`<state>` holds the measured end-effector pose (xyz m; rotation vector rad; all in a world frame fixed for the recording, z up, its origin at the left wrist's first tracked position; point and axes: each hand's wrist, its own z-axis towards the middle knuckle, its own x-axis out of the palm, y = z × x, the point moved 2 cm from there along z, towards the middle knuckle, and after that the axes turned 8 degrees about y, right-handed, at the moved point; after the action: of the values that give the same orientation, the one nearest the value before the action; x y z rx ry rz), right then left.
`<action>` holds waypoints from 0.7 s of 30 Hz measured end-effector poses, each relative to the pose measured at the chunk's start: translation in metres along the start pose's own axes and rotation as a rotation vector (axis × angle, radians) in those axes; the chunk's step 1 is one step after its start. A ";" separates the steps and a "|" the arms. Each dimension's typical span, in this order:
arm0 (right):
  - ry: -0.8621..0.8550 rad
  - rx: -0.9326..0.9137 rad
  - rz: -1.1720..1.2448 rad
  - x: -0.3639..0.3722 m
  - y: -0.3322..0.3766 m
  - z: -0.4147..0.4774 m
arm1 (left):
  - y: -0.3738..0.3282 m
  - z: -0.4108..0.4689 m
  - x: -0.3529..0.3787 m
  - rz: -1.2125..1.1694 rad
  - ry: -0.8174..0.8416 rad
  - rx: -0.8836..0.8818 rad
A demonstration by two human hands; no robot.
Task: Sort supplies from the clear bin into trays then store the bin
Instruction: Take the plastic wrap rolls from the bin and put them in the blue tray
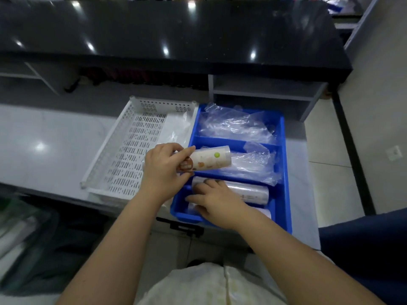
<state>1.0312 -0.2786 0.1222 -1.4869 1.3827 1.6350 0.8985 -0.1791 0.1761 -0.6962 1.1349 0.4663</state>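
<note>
A blue tray (286,172) with three compartments stands on the counter's right end. Clear plastic bags (233,124) fill its far compartment, and more bags (253,166) lie in the middle one. My left hand (163,170) grips a white printed roll (211,160) by its left end, holding it level above the tray's middle compartment. My right hand (215,201) rests palm down on a clear-wrapped roll (248,192) lying in the near compartment. A second roll shows partly under that hand. A white perforated tray (132,150) sits to the left of the blue one, with a clear bag (178,128) inside.
The trays rest on a pale counter (48,146) below a raised black ledge (176,34). Grey open shelves (264,93) stand behind the blue tray. A clear bin with supplies (19,234) sits low at the left. A dark blue seat (370,238) is at the right.
</note>
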 end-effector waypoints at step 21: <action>0.086 0.333 0.066 -0.029 -0.014 -0.039 | 0.010 0.003 -0.011 -0.056 -0.061 0.010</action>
<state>1.0664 -0.3020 0.1493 -1.3398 1.6732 1.3107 0.8901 -0.1700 0.1844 -0.6989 1.0575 0.4308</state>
